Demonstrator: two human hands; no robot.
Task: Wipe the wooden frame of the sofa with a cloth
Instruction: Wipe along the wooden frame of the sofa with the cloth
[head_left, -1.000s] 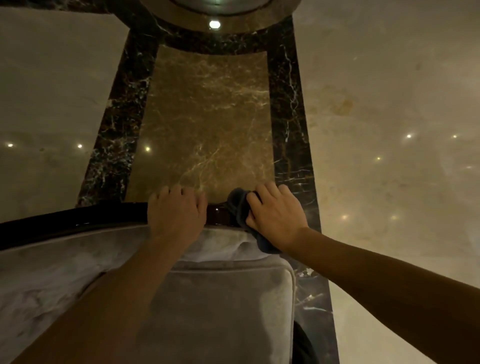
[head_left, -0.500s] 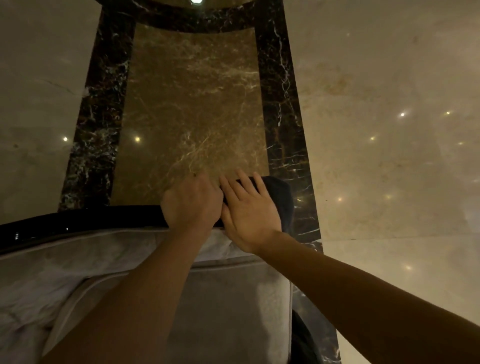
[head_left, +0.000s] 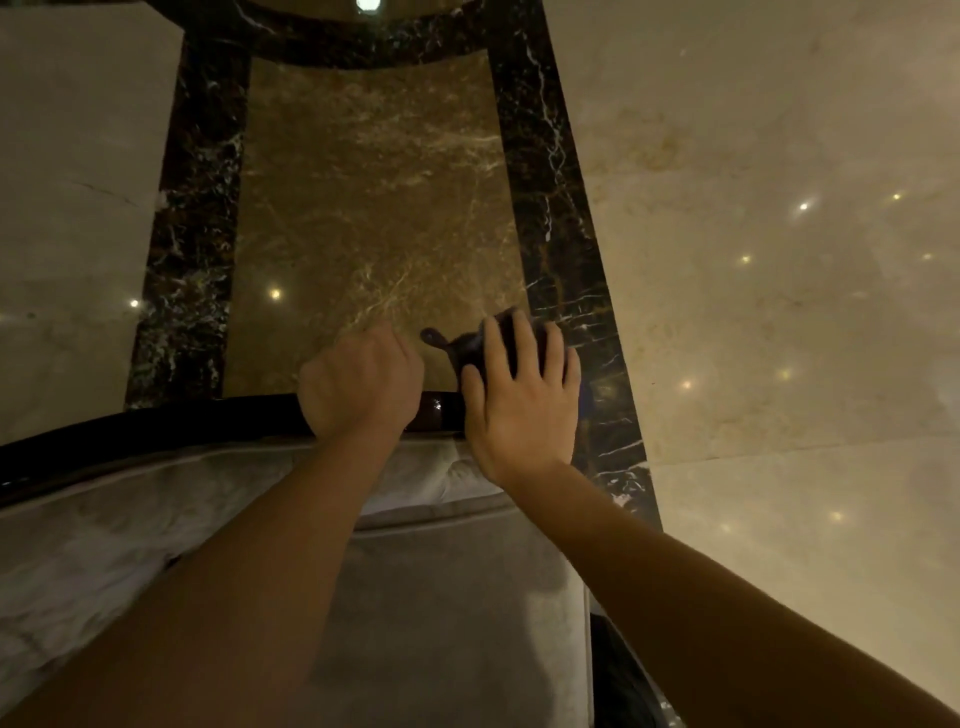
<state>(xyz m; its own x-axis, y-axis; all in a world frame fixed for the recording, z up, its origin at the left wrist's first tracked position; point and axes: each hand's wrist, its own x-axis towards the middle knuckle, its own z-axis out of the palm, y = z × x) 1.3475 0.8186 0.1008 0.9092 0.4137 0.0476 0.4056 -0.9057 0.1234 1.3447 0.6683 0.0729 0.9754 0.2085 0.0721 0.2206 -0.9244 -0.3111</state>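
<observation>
The sofa's dark glossy wooden frame (head_left: 156, 423) curves across the view from the left edge to the middle. My left hand (head_left: 361, 382) is curled over the top of the frame, gripping it. Just to its right, my right hand (head_left: 522, 400) lies flat with spread fingers, pressing a dark cloth (head_left: 470, 345) over the frame's right end. The cloth bunches out beyond my fingertips. The part of the frame beneath both hands is hidden.
Grey velvet upholstery and a seat cushion (head_left: 447, 613) fill the space below the frame. Beyond it lies a polished marble floor (head_left: 374, 197) with black veined borders (head_left: 556, 218) and reflected ceiling lights.
My right hand has slid the cloth to the right and over the frame's far side, away from my left hand. My left hand stays gripping the frame.
</observation>
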